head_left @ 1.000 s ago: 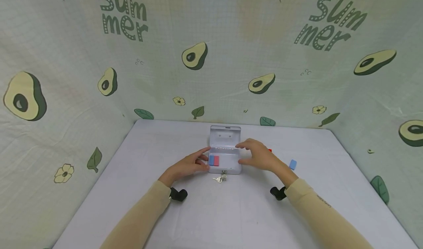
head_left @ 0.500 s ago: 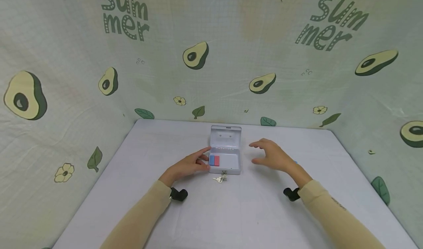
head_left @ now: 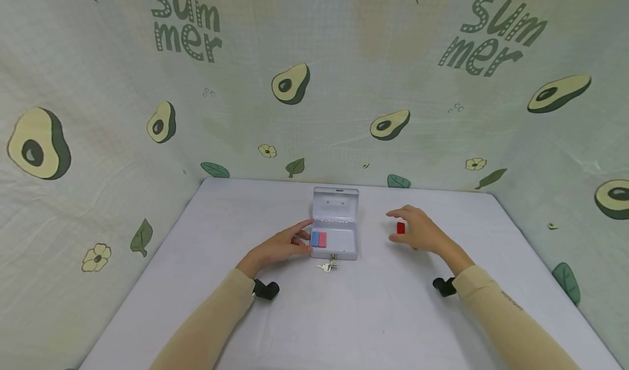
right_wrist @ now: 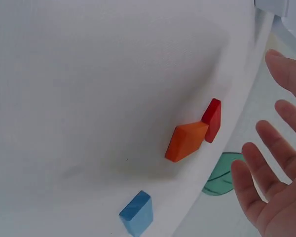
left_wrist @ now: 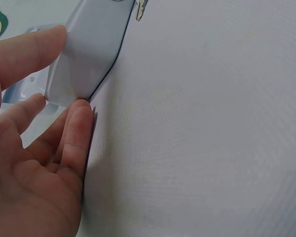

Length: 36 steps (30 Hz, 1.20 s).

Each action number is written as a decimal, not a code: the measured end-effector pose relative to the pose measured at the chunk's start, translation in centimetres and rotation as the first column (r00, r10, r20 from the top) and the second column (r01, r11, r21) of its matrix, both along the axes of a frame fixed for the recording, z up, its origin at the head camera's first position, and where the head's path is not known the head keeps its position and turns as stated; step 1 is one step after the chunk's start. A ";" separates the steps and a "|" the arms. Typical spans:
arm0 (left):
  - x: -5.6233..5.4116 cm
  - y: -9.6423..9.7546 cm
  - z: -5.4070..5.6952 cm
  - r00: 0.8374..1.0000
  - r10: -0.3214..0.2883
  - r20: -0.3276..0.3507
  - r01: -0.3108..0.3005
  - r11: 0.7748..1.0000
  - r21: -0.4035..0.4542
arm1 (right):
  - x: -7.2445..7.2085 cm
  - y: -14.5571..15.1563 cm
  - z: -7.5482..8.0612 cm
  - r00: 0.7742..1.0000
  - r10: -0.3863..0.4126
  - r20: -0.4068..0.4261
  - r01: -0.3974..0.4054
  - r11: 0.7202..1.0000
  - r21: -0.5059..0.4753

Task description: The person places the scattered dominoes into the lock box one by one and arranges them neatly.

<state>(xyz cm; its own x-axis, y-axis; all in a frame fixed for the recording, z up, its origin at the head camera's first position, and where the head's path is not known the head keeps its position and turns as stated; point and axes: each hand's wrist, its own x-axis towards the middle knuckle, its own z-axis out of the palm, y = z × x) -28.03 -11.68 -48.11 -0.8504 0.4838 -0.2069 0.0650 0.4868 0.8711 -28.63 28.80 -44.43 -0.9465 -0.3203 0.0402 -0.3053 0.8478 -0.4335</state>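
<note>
A small pale metal box [head_left: 344, 240] stands with its lid up on the white table. A blue block [head_left: 315, 239] and a pink block [head_left: 322, 239] lie side by side at its left inside. My left hand [head_left: 280, 245] rests its thumb and fingertips against the box's left end. My right hand [head_left: 417, 232] hovers with spread fingers above a red block [head_left: 401, 228] to the right of the box and holds nothing. In the right wrist view, an orange block [right_wrist: 186, 142] touches the red one, and another blue block [right_wrist: 138, 215] lies apart.
Keys [head_left: 324, 267] hang at the lock on the box's front. A printed cloth [head_left: 339, 86] with avocados walls the white table [head_left: 344, 315] at the back and sides. A black wrist device [head_left: 266, 290] sits at my left cuff, another [head_left: 444, 287] at my right.
My right hand has moved rightward from over the box to above the red block, its fingers staying spread. My left hand and the box have not moved.
</note>
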 end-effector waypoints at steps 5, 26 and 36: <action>0.0 0.0 -0.1 1.000 0.002 -0.001 -0.002 1.000 0.002 | -0.3 0.8 -0.3 1.000 -0.017 0.009 0.017 1.000 0.011; -0.1 0.0 -0.1 1.000 -0.001 0.000 0.001 1.000 -0.002 | -1.2 2.6 -1.5 0.998 -0.026 0.049 0.024 0.999 0.038; -0.1 0.0 -0.3 1.000 0.005 -0.001 -0.005 1.000 0.000 | -1.6 2.8 -1.8 0.999 -0.010 0.049 0.008 0.999 0.038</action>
<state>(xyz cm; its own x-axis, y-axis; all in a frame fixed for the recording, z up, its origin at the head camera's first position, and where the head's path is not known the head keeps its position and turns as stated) -28.10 -11.69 -48.39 -0.8529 0.4797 -0.2059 0.0638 0.4873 0.8709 -30.22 31.60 -46.20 -0.9500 -0.3118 -0.0184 -0.2764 0.8664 -0.4158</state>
